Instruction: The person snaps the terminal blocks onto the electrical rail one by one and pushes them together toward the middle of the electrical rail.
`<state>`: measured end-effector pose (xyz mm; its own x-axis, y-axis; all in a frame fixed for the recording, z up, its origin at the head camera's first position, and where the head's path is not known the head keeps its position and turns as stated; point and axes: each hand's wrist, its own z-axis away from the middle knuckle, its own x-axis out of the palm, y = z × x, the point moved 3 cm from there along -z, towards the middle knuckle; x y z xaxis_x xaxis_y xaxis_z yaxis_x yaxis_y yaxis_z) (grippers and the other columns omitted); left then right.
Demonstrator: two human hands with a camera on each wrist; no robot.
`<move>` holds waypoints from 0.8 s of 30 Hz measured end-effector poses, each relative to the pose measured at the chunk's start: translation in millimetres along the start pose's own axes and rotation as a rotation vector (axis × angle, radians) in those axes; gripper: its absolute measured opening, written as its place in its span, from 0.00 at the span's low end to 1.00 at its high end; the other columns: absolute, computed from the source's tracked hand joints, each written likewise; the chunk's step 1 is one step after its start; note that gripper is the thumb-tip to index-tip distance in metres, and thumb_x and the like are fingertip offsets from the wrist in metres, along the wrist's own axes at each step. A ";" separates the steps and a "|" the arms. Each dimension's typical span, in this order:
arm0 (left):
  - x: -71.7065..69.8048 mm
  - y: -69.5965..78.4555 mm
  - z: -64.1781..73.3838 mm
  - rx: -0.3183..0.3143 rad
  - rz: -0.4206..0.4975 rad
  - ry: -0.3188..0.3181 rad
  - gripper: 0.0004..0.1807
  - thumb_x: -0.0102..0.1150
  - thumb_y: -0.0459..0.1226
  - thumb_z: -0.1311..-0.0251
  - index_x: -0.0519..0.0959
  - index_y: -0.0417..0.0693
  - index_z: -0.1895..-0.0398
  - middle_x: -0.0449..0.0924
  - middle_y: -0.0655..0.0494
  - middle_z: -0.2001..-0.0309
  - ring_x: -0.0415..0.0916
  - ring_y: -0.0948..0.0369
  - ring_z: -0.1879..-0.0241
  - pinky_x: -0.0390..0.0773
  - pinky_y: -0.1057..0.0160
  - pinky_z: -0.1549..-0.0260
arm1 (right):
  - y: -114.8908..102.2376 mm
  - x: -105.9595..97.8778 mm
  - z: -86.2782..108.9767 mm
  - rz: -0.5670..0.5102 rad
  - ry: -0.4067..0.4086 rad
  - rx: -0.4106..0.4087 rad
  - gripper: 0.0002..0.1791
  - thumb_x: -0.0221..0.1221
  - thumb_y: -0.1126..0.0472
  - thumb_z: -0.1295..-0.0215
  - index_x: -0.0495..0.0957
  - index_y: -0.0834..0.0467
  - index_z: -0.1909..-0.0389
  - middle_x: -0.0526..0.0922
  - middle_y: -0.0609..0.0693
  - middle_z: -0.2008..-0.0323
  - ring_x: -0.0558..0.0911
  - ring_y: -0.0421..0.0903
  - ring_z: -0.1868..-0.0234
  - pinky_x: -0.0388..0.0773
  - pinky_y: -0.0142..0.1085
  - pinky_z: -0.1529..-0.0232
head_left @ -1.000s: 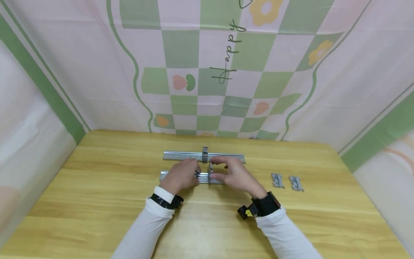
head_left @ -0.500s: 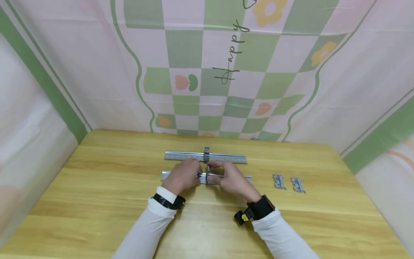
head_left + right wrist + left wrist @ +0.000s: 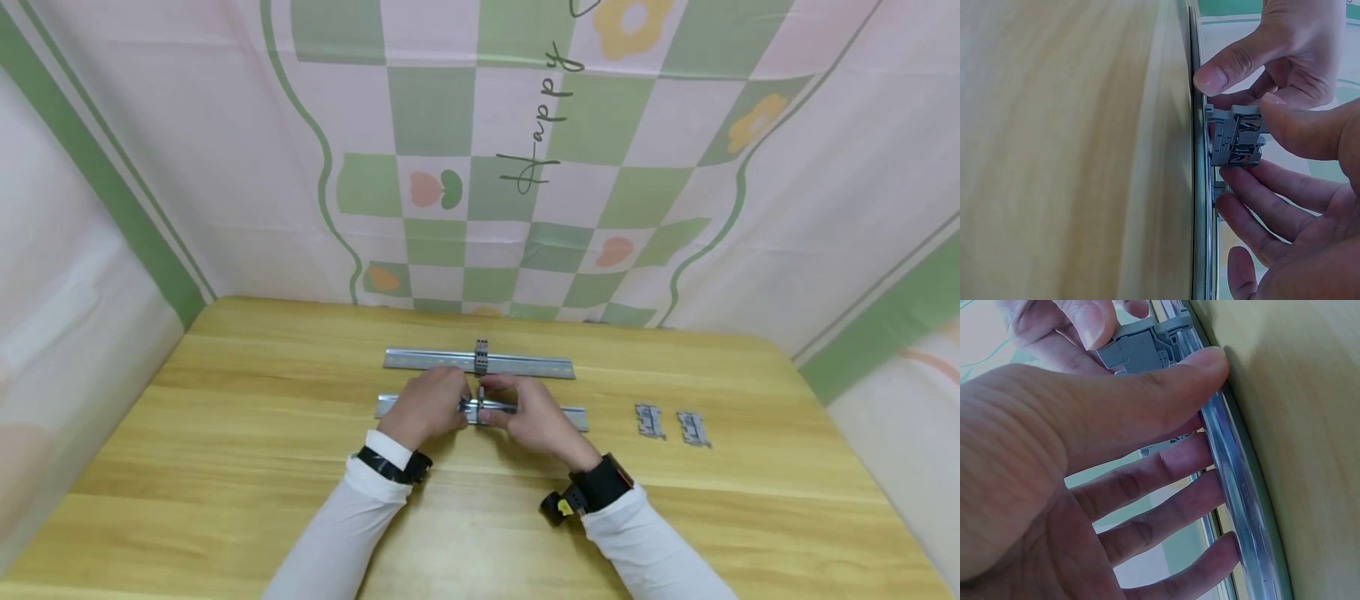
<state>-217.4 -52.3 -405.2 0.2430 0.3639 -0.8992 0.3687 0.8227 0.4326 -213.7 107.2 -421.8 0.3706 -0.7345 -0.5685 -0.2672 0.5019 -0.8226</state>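
My left hand (image 3: 429, 407) holds the nearer metal DIN rail (image 3: 574, 417), its thumb on the near edge and fingertips along the far edge in the left wrist view. A grey terminal block (image 3: 1235, 139) stands upright on that rail, right beside the left thumb. My right hand (image 3: 534, 415) pinches this block between the thumb at one end and fingers at the other. In the left wrist view the block (image 3: 1138, 349) meets the rail (image 3: 1235, 465) at its foot. Part of the rail is hidden under both hands.
Behind lies a second DIN rail (image 3: 427, 359) with a small group of terminal blocks (image 3: 482, 357) mounted near its middle. Two loose terminal blocks (image 3: 649, 421) (image 3: 693, 428) lie flat on the wooden table (image 3: 480, 525) at the right. A patterned curtain (image 3: 495, 192) hangs behind the table.
My right hand has shifted slightly left with the terminal block, bringing it closer to the left hand and down against the rail. The left hand keeps its hold on the rail.
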 end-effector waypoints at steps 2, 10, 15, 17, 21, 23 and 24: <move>-0.1 0.4 -0.1 0.000 -0.001 0.000 0.10 0.76 0.31 0.51 0.81 0.48 0.78 0.74 0.58 0.72 0.71 0.60 0.73 0.76 0.62 0.74 | 0.2 0.0 0.1 -0.005 0.002 -0.001 0.25 0.66 0.67 0.34 0.75 0.68 0.37 0.79 0.62 0.40 0.79 0.60 0.40 0.74 0.51 0.38; 0.2 0.6 -0.1 -0.005 0.010 0.003 0.13 0.77 0.31 0.52 0.78 0.49 0.82 0.74 0.58 0.74 0.70 0.60 0.75 0.75 0.63 0.77 | -0.8 0.1 0.1 0.045 0.003 -0.025 0.25 0.67 0.67 0.36 0.75 0.69 0.38 0.80 0.63 0.41 0.81 0.59 0.41 0.74 0.52 0.38; 1.0 -0.1 0.1 -0.009 0.012 0.001 0.14 0.77 0.30 0.52 0.78 0.49 0.82 0.74 0.58 0.74 0.70 0.61 0.75 0.75 0.63 0.77 | -3.2 0.5 0.4 0.078 0.007 -0.023 0.26 0.67 0.67 0.37 0.75 0.69 0.39 0.80 0.63 0.42 0.81 0.59 0.42 0.74 0.52 0.38; 1.6 -0.3 -0.3 -0.009 0.006 0.003 0.14 0.77 0.30 0.52 0.78 0.50 0.83 0.74 0.58 0.73 0.70 0.61 0.75 0.75 0.64 0.78 | -4.1 0.7 0.6 0.087 0.010 -0.017 0.26 0.68 0.67 0.37 0.75 0.69 0.39 0.81 0.63 0.42 0.81 0.59 0.42 0.75 0.52 0.39; 2.7 -0.7 -1.4 -0.006 0.001 0.006 0.15 0.77 0.30 0.52 0.78 0.50 0.83 0.74 0.58 0.74 0.70 0.61 0.75 0.75 0.64 0.78 | -3.8 1.3 0.8 0.114 0.028 -0.006 0.26 0.68 0.68 0.38 0.76 0.67 0.39 0.81 0.62 0.43 0.82 0.58 0.43 0.76 0.52 0.40; 2.9 -0.4 -1.5 -0.002 0.003 0.009 0.14 0.77 0.30 0.52 0.78 0.50 0.83 0.74 0.58 0.74 0.70 0.61 0.76 0.75 0.64 0.78 | -3.3 1.7 1.0 0.126 0.046 -0.004 0.26 0.69 0.68 0.39 0.77 0.66 0.40 0.82 0.61 0.43 0.82 0.58 0.43 0.76 0.52 0.40; 2.9 -0.1 -1.4 0.000 0.004 0.011 0.14 0.77 0.30 0.52 0.78 0.49 0.83 0.74 0.58 0.74 0.70 0.61 0.76 0.75 0.64 0.79 | -2.9 1.9 1.1 0.130 0.055 -0.004 0.26 0.69 0.68 0.39 0.77 0.66 0.40 0.82 0.60 0.43 0.82 0.57 0.43 0.76 0.52 0.40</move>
<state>-218.0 -50.7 -407.9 0.2345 0.3716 -0.8983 0.3682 0.8213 0.4358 -211.2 104.8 -420.5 0.2831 -0.6875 -0.6687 -0.3135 0.5926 -0.7420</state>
